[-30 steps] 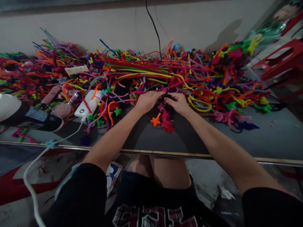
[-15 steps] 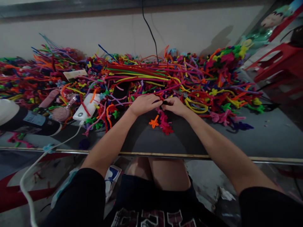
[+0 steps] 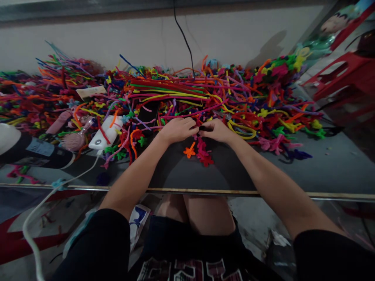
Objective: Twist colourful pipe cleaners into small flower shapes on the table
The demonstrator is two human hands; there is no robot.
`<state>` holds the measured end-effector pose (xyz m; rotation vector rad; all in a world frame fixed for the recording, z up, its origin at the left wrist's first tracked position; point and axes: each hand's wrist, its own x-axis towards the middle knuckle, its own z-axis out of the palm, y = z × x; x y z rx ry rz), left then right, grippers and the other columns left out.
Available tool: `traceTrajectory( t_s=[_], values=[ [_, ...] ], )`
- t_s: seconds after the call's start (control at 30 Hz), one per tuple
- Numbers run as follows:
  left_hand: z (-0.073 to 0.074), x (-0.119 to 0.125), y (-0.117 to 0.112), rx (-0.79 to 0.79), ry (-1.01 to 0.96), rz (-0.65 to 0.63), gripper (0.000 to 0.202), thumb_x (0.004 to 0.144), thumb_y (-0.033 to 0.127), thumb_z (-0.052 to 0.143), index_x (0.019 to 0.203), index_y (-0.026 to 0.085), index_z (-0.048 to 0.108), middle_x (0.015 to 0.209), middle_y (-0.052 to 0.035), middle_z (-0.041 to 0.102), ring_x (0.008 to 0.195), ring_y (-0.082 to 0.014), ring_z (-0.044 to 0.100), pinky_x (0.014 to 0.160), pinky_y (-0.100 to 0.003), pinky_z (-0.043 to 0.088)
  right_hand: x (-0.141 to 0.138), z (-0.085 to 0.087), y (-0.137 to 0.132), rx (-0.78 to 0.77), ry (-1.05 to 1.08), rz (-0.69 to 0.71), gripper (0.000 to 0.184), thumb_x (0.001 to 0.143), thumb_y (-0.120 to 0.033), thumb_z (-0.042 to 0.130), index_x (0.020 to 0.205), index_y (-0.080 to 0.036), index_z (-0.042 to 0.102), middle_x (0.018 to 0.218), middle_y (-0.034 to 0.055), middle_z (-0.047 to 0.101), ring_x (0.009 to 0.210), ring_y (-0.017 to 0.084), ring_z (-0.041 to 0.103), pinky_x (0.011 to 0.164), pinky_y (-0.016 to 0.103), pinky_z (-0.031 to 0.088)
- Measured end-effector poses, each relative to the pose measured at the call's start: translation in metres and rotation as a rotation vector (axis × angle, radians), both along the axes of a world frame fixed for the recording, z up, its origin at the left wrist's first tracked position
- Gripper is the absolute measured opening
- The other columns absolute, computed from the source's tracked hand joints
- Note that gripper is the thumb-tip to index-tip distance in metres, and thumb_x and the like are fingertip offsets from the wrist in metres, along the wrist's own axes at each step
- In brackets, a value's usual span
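My left hand [image 3: 181, 129] and my right hand [image 3: 216, 130] meet fingertip to fingertip at the front of a pile of coloured pipe cleaners [image 3: 172, 89]. Both have their fingers pinched together; a small dark bit shows between them, too hidden to name. Just below the fingers, pink and red pipe-cleaner flowers [image 3: 203, 151] lie on the dark tabletop [image 3: 175, 171]. Left of those lies an orange pipe-cleaner flower [image 3: 189, 150] with a short stem. Behind my hands, straight red, green and yellow pipe cleaners [image 3: 170, 92] rest in a bundle.
At the left are a white power bank [image 3: 102, 136] with a white cable [image 3: 79, 176], a pink hairbrush [image 3: 74, 139] and a dark bottle [image 3: 35, 150] lying down. Finished-looking flowers [image 3: 277, 143] lie to the right. A red plastic chair [image 3: 341, 74] stands beyond the table's right end.
The whole view has shifted slightly. My hands stay together at the same spot with only small finger movements, and the flowers below them lie as before.
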<state>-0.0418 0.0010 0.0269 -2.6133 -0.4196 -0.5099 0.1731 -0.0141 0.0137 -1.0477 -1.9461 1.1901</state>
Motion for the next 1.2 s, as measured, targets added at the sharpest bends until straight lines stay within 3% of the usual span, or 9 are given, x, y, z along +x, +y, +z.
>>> traceTrajectory(
  t_s=[0.1, 0.2, 0.3, 0.43, 0.53, 0.7, 0.97, 1.2],
  values=[
    [-0.003, 0.002, -0.001, -0.041, -0.023, 0.013, 0.020, 0.090, 0.017, 0.047, 0.093, 0.014, 0.067, 0.084, -0.0082, 0.064, 0.081, -0.0174, 0.058, 0.060, -0.027, 0.037, 0.000, 0.001, -0.001, 0.115, -0.084, -0.035, 0.028, 0.071, -0.042, 0.067, 0.063, -0.015, 0.063, 0.052, -0.0035, 0.049, 0.050, 0.008, 0.041, 0.049, 0.024, 0.030],
    [-0.008, 0.006, -0.003, -0.148, -0.168, 0.063, 0.020, 0.089, 0.021, 0.048, 0.083, 0.014, 0.066, 0.080, -0.0076, 0.064, 0.077, -0.0164, 0.058, 0.061, -0.027, 0.038, -0.001, 0.001, -0.003, 0.304, -0.200, -0.107, 0.026, 0.075, -0.037, 0.062, 0.060, -0.016, 0.061, 0.050, -0.0031, 0.048, 0.049, 0.009, 0.041, 0.049, 0.025, 0.029],
    [-0.015, 0.015, -0.005, -0.392, -0.463, 0.136, 0.016, 0.084, 0.021, 0.053, 0.075, 0.015, 0.064, 0.072, -0.0047, 0.062, 0.071, -0.0143, 0.056, 0.063, -0.026, 0.040, -0.004, 0.000, -0.007, 0.493, -0.240, -0.206, 0.019, 0.077, -0.032, 0.060, 0.071, -0.016, 0.069, 0.062, 0.0012, 0.063, 0.057, 0.013, 0.054, 0.057, 0.026, 0.039],
    [-0.021, 0.028, -0.005, -0.865, -0.820, 0.286, 0.018, 0.078, 0.021, 0.055, 0.061, 0.015, 0.059, 0.057, 0.0016, 0.054, 0.055, -0.0091, 0.048, 0.056, -0.023, 0.037, -0.007, -0.003, -0.011, 0.640, -0.280, -0.307, 0.019, 0.079, -0.030, 0.058, 0.085, -0.018, 0.073, 0.082, 0.0065, 0.073, 0.073, 0.019, 0.064, 0.069, 0.030, 0.045],
    [-0.025, 0.031, -0.002, -1.031, -0.904, 0.289, 0.021, 0.078, 0.028, 0.058, 0.062, 0.015, 0.060, 0.058, 0.0019, 0.057, 0.055, -0.0086, 0.048, 0.057, -0.022, 0.038, -0.007, -0.005, -0.010, 0.589, -0.283, -0.332, 0.019, 0.080, -0.031, 0.058, 0.084, -0.018, 0.072, 0.080, 0.0068, 0.072, 0.069, 0.019, 0.062, 0.067, 0.030, 0.043],
    [-0.029, 0.025, 0.004, -1.043, -0.889, 0.284, 0.023, 0.079, 0.037, 0.063, 0.080, 0.015, 0.069, 0.072, -0.0012, 0.067, 0.061, -0.0099, 0.052, 0.061, -0.023, 0.041, -0.005, -0.008, -0.004, 0.441, -0.234, -0.358, 0.019, 0.079, -0.033, 0.058, 0.074, -0.017, 0.067, 0.064, 0.0030, 0.063, 0.058, 0.014, 0.052, 0.060, 0.029, 0.038],
    [-0.030, 0.024, 0.008, -1.075, -0.816, 0.246, 0.021, 0.083, 0.033, 0.058, 0.078, 0.014, 0.066, 0.074, -0.0009, 0.066, 0.070, -0.0113, 0.057, 0.071, -0.023, 0.044, -0.008, -0.009, -0.004, 0.400, -0.189, -0.326, 0.023, 0.080, -0.034, 0.057, 0.067, -0.016, 0.061, 0.058, 0.0007, 0.055, 0.055, 0.012, 0.045, 0.056, 0.028, 0.032],
    [-0.037, 0.024, 0.015, -1.273, -0.976, 0.126, 0.029, 0.079, 0.045, 0.063, 0.083, 0.016, 0.064, 0.067, 0.0008, 0.058, 0.057, -0.0080, 0.046, 0.055, -0.021, 0.038, -0.011, -0.011, -0.004, 0.308, -0.098, -0.342, 0.035, 0.083, -0.043, 0.056, 0.060, -0.017, 0.056, 0.054, 0.0003, 0.053, 0.053, 0.011, 0.041, 0.052, 0.027, 0.028]
  ],
)
